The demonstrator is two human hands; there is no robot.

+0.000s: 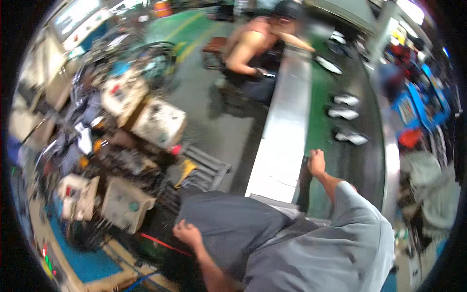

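Observation:
My right hand (316, 163) hangs over the near end of the green conveyor belt (318, 194), its fingers curled in, with nothing seen in them. My left hand (188, 234) is low beside the knee of my dark grey trousers (228, 211); its fingers are loosely bent and apart, and it holds nothing visible. Farther along the belt lie several white and dark shoes: the nearest shoe (351, 136), a pair of white shoes (343, 113) beyond it, and a long white shoe (329, 64) near the far person's hand.
A metal ledge (284, 126) runs along the belt's left side. Another person (253, 46) sits at its far left, holding a small thing. Machines with beige housings (158, 121) crowd the left, by a grey slatted pallet (206, 168). Blue racks (413, 107) stand at the right.

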